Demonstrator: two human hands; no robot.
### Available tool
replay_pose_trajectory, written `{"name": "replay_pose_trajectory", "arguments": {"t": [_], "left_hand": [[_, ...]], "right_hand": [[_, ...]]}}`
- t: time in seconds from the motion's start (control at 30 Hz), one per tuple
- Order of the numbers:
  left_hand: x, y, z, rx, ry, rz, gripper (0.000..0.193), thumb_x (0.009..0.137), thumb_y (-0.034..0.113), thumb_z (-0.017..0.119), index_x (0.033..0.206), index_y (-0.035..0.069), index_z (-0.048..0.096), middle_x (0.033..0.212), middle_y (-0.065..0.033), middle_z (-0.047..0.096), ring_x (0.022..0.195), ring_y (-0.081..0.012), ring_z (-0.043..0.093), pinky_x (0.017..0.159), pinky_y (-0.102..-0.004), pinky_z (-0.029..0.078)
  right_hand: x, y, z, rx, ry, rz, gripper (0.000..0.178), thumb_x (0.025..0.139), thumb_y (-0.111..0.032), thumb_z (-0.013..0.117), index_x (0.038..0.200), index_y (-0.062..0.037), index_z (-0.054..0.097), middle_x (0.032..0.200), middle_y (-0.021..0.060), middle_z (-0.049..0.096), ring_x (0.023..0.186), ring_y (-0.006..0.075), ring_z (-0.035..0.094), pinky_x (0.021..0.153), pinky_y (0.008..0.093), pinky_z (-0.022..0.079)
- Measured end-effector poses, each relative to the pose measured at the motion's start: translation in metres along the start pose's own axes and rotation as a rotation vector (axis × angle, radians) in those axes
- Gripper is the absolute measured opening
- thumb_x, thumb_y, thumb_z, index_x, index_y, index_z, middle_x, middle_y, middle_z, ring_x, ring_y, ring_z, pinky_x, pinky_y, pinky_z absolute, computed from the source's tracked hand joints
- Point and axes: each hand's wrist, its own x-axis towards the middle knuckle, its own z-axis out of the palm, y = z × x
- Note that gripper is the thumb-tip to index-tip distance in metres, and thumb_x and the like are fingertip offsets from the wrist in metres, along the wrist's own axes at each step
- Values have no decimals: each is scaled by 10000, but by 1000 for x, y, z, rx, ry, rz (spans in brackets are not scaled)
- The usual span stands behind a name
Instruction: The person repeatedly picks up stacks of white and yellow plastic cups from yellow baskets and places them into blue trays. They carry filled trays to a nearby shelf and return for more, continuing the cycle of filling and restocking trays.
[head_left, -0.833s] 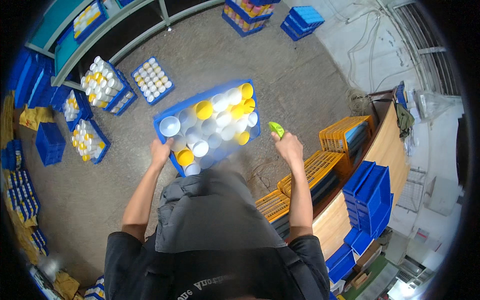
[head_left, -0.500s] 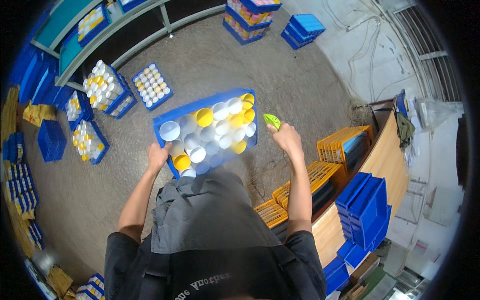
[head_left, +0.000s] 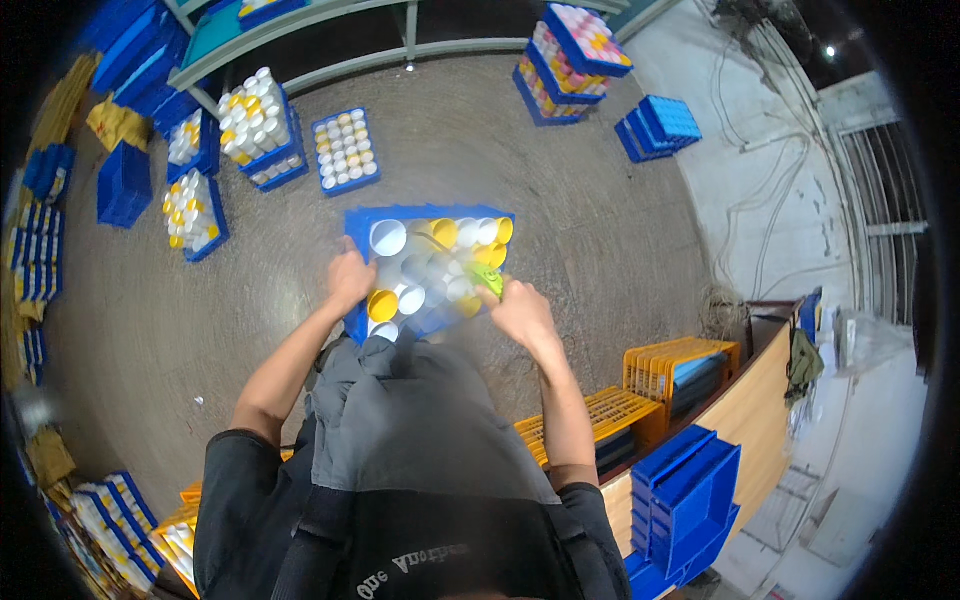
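In front of my body is a blue plastic crate (head_left: 352,222) with several open-ended white and yellow cups or tubes (head_left: 388,238) standing in it, their round mouths facing up. My left hand (head_left: 350,280) is closed on the crate's left rim. A bright green hand tool (head_left: 488,278) is in my closed right hand (head_left: 522,312), over the crate's right part. A thin dark piece seems to run from the tool across the cups; its exact kind cannot be made out. A hazy blur hides the cups in the middle.
Further off on the floor stand a crate of upright cups (head_left: 347,150), heaped cup crates (head_left: 255,130) and stacked crates of pink and yellow pieces (head_left: 570,70). To my right are yellow slatted baskets (head_left: 680,365) and a wooden surface (head_left: 760,370) with blue bins (head_left: 690,490).
My right hand has brought the green tool leftward, from beside the crate to over the cups. My left hand stays on the left rim. The whole view has shifted.
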Motion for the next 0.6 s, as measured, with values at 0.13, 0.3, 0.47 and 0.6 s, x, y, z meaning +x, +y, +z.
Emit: {"name": "replay_pose_trajectory", "arguments": {"t": [0.13,0.3,0.47,0.6], "left_hand": [[-2,6,7,-10,17,-6,821,851,297,625,1409,-190,272,938,-305,680,897,-426,681,800,-485,547],[4,-12,16,-137,126,-14,799,796,229,657,1331,-256,314,917,-337,666,910,-446,673,812,-490,541],[15,-35,17,-163,206,-114,726,792,216,642,1250,-278,372,947,-354,659,936,-450,667,847,-476,532],[13,-55,13,-192,227,-174,708,792,231,629,1256,-252,400,981,-361,654,978,-464,653,887,-475,521]], "right_hand": [[-6,-19,4,-79,55,-132,515,939,-466,539,1060,25,638,878,267,684,885,418,673,790,505,518],[-24,-22,3,-137,4,-73,523,940,-463,542,1060,36,647,870,264,687,889,419,676,799,502,520],[-43,-30,29,-240,-301,-126,523,950,-493,513,1044,0,659,987,251,690,926,402,672,807,488,524],[-38,-31,55,-204,-218,-74,508,943,-486,526,1033,-7,670,961,246,695,933,400,675,815,493,519]]}}
